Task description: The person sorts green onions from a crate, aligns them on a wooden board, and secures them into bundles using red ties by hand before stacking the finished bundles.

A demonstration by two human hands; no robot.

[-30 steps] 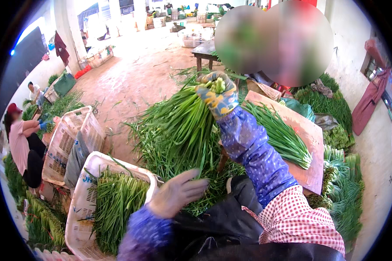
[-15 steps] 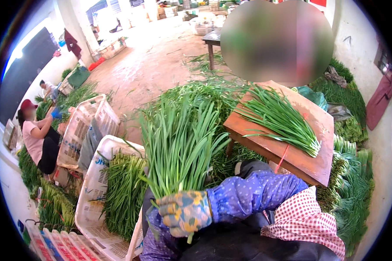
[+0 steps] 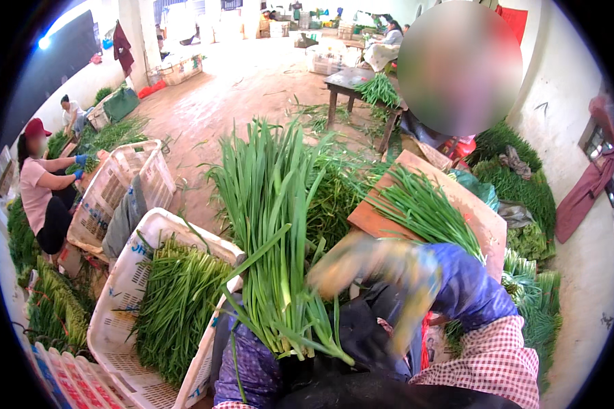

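A thick bunch of garlic chives [image 3: 269, 225] stands nearly upright before me, leaf tips up and cut ends over my lap. My left forearm [image 3: 249, 365], in a purple dotted sleeve, runs behind its lower part. That hand is hidden by the leaves, but the bunch stays up on that side, apparently in its grip. My right hand [image 3: 396, 269], in a yellow patterned glove, is smeared by motion just right of the bunch. Its fingers cannot be made out. Beyond it, more chives [image 3: 430, 208] lie across a small brown table [image 3: 484, 198].
A white plastic crate [image 3: 109, 327] of chives [image 3: 177, 300] stands close on my left, another crate [image 3: 119, 184] behind it. Loose chives [image 3: 338, 204] are heaped ahead. Bundles [image 3: 539, 307] line the right wall. A co-worker [image 3: 44, 184] in blue gloves sits at left.
My right hand has come away from the lower stems and moved to the right, now blurred. The bunch remains upright, its cut ends now uncovered. The view has shifted a little.
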